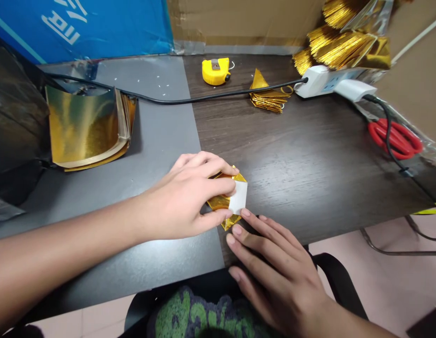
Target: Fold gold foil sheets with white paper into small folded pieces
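Observation:
A small folded piece of gold paper [235,197], with a white flap showing, lies on the dark wooden table [302,159] near its front edge. My left hand [189,197] covers it from the left, thumb and fingers pinched on the fold. My right hand [270,267] lies flat just below it, fingers stretched out, fingertips touching the paper's lower edge.
A stack of gold foil sheets [86,126] rests on the grey mat [157,141] at the left. A black cable [189,99] runs to a white power strip [326,80]. A yellow tape measure [215,71], folded gold pieces [269,96], gold bundles [340,44] and red scissors [397,136] lie behind and to the right.

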Demonstrator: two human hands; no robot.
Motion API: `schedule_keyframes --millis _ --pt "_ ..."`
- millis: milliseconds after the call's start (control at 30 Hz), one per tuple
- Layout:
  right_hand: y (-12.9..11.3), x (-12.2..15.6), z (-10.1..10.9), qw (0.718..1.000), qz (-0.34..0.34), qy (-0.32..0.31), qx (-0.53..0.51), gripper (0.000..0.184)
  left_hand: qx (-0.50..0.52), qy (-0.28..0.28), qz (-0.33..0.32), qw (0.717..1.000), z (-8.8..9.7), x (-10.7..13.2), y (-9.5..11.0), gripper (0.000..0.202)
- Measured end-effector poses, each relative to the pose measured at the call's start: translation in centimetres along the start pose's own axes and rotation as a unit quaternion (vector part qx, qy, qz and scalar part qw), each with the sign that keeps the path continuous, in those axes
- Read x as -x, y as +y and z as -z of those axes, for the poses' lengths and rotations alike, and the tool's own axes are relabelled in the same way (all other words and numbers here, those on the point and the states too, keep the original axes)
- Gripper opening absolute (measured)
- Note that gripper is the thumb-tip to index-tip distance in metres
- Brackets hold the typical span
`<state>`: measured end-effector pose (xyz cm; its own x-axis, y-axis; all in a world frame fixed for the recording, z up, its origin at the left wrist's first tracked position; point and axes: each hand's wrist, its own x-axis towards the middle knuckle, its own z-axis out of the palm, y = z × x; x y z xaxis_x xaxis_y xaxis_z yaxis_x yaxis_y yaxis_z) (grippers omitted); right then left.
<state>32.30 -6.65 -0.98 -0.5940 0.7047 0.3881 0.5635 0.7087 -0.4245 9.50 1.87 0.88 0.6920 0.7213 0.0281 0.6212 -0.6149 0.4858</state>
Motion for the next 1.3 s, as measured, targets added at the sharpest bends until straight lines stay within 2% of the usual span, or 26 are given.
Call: schedule_keyframes --millis 200,333,467,567,667,833,900,1033,1167,1300 --pt "0.7 -0.4 0.0 0.999 0.001 0.037 -0.023 0.023 0.0 -0.005 -0.005 1.0 0.1 0.0 0.0 0.019" --pt "0.9 -0.3 -0.4 1.0 0.003 0.017 0.016 0.03 0.001 -0.012 -0.013 1.0 0.2 0.1 -0.2 0.022" --pt "1.0 -0.6 0.3 1.0 0.025 -0.013 0.014 0.03 -0.006 -0.016 -0.065 0.998 0.5 0.0 -0.6 0.026" --pt "2.4 -1.7 1.4 0.998 0.059 -0.036 -0.006 0.025 -0.011 -0.021 -0.101 0.995 0.8 0.0 -1.1 0.027" --pt "4.8 -3.0 2.2 0.997 0.073 -0.034 -0.004 0.031 -0.012 -0.03 -0.117 0.993 1.0 0.0 -1.7 0.027" --pt "7.3 -4.0 2.3 0.994 0.066 -0.084 -0.029 0.035 -0.013 -0.007 -0.147 0.989 0.7 -0.1 -2.1 0.032" --pt "7.6 -4.0 2.1 0.994 0.064 -0.076 -0.039 0.038 -0.006 -0.003 -0.145 0.989 0.7 -0.1 -2.0 0.035" --pt "7.9 -4.3 1.9 0.995 0.064 -0.048 -0.063 0.026 -0.012 -0.001 -0.165 0.986 1.1 -0.1 -1.5 0.03" --pt "8.3 -4.8 2.1 0.99 0.124 -0.049 -0.045 0.014 -0.087 -0.013 -0.217 0.972 1.6 0.3 -0.6 0.034" --pt "8.7 -4.9 2.8 0.982 0.172 -0.076 -0.034 0.014 -0.145 -0.003 -0.208 0.967 1.4 1.2 0.4 0.035"
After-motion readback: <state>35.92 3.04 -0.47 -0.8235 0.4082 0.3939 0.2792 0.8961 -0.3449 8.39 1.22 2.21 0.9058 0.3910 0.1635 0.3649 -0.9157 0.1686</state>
